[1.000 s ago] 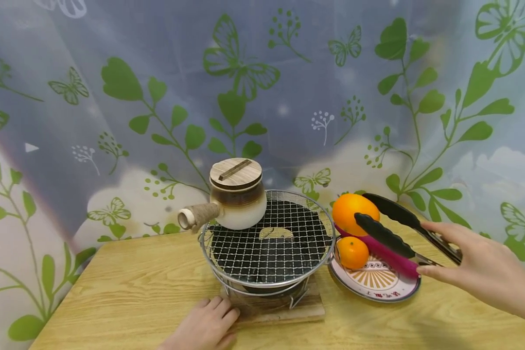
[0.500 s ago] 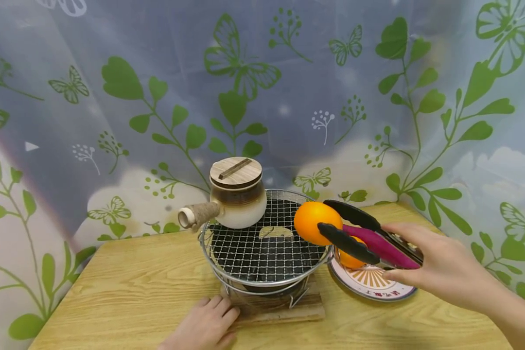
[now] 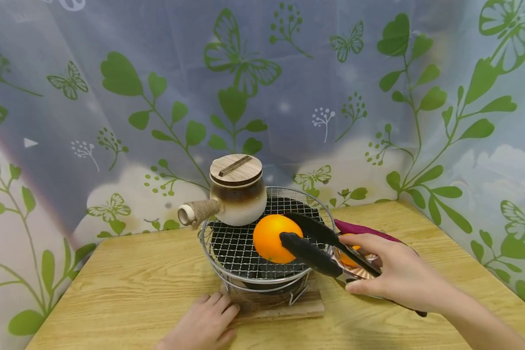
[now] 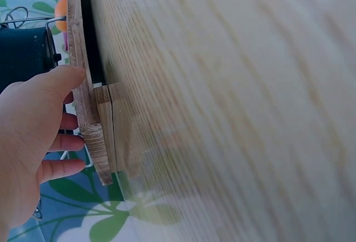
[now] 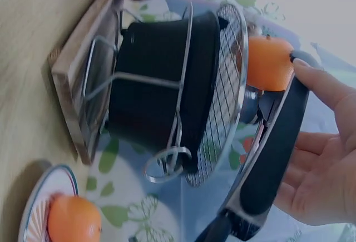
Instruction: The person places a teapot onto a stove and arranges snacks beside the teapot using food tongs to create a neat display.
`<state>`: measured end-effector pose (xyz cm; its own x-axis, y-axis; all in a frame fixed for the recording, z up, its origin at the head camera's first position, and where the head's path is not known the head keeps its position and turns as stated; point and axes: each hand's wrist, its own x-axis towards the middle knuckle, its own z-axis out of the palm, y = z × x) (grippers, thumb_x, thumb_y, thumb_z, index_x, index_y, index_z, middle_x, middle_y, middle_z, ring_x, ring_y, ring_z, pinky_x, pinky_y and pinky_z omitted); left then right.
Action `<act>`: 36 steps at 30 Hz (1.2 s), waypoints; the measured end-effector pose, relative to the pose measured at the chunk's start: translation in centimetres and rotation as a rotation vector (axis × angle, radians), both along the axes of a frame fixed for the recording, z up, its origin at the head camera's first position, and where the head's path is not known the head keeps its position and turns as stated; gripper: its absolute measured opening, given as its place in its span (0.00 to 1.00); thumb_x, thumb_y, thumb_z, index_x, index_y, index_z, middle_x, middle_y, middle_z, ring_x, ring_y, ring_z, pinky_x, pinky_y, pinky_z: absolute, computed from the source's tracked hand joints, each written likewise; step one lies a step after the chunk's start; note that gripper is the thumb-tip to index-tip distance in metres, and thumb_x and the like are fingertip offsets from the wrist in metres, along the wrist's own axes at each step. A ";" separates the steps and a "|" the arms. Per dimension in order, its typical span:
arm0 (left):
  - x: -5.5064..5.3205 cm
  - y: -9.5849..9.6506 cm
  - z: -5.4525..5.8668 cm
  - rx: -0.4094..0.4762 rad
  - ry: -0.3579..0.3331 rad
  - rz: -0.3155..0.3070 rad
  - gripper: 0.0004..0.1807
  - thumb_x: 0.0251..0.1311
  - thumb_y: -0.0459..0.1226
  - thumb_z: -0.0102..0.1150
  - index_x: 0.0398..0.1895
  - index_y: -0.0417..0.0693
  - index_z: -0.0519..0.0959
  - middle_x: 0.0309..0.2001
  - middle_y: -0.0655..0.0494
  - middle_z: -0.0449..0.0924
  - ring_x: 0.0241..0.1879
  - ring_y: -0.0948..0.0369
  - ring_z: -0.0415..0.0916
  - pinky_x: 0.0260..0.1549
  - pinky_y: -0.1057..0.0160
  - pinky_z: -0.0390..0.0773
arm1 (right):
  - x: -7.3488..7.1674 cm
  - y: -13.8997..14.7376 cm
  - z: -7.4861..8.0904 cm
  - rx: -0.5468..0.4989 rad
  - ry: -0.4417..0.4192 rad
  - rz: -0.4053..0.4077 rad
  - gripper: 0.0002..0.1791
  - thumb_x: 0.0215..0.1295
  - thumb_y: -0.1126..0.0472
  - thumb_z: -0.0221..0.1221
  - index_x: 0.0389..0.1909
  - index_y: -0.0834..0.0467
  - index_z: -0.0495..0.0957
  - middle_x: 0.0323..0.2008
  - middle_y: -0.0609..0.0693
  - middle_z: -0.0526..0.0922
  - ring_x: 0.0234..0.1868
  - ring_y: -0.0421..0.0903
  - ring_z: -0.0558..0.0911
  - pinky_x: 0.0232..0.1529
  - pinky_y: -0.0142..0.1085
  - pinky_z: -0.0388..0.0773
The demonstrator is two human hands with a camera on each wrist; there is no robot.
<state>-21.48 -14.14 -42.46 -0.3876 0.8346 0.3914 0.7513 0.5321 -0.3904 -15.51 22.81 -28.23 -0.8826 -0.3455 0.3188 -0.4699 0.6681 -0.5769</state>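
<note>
My right hand (image 3: pixel 398 272) grips black-tipped tongs (image 3: pixel 315 255), which pinch a large orange (image 3: pixel 276 239) between their ends. In the right wrist view the orange (image 5: pixel 270 63) sits right at the wire grate (image 5: pixel 222 103) of a round tabletop grill (image 5: pixel 156 80). Thumb and fingers of the right hand (image 5: pixel 328 164) lie along the black tong arm (image 5: pixel 275 153). My left hand (image 3: pixel 203 321) rests at the front left corner of the wooden board (image 3: pixel 284 306) beneath the grill. In the left wrist view, the thumb of the left hand (image 4: pixel 33 125) touches the board's edge (image 4: pixel 83 86), fingers loosely extended.
A ceramic pot (image 3: pixel 240 206) with wooden lid and twine-wrapped handle stands at the grate's back left. Right of the grill, a patterned plate (image 5: pixel 64 181) bears a smaller orange (image 5: pixel 75 220). A long magenta thing (image 3: pixel 367 228) lies there, partly behind the right hand.
The right hand with the tongs has carried the large orange leftward from the plate to the grate. The magenta thing and smaller orange stay at the plate. The left hand keeps its place.
</note>
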 end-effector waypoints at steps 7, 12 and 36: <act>0.1 0.0 0.1 -0.012 -0.020 0.001 0.19 0.46 0.53 0.64 0.34 0.51 0.74 0.32 0.57 0.71 0.31 0.60 0.70 0.27 0.63 0.70 | -0.3 -1.2 -0.3 -0.039 -0.089 0.084 0.39 0.48 0.44 0.67 0.60 0.55 0.69 0.56 0.51 0.73 0.45 0.46 0.77 0.34 0.34 0.75; 0.0 0.0 0.0 -0.020 -0.026 -0.003 0.19 0.46 0.53 0.64 0.35 0.51 0.75 0.32 0.57 0.72 0.32 0.60 0.70 0.27 0.63 0.70 | -0.4 -1.9 -0.2 -0.023 -0.103 0.110 0.39 0.48 0.42 0.66 0.60 0.56 0.70 0.57 0.52 0.72 0.46 0.49 0.77 0.38 0.40 0.75; -0.3 -0.1 -0.1 -0.001 -0.020 -0.020 0.19 0.44 0.52 0.66 0.35 0.51 0.76 0.32 0.57 0.72 0.30 0.60 0.69 0.23 0.65 0.68 | -0.8 -5.1 2.6 0.112 -0.124 0.038 0.39 0.44 0.37 0.65 0.58 0.51 0.73 0.51 0.43 0.76 0.41 0.40 0.76 0.36 0.38 0.71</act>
<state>-21.78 -14.20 -42.59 -0.3786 0.8426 0.3830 0.7692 0.5166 -0.3761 -16.31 17.67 -25.62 -0.8985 -0.4064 0.1660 -0.4258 0.7146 -0.5550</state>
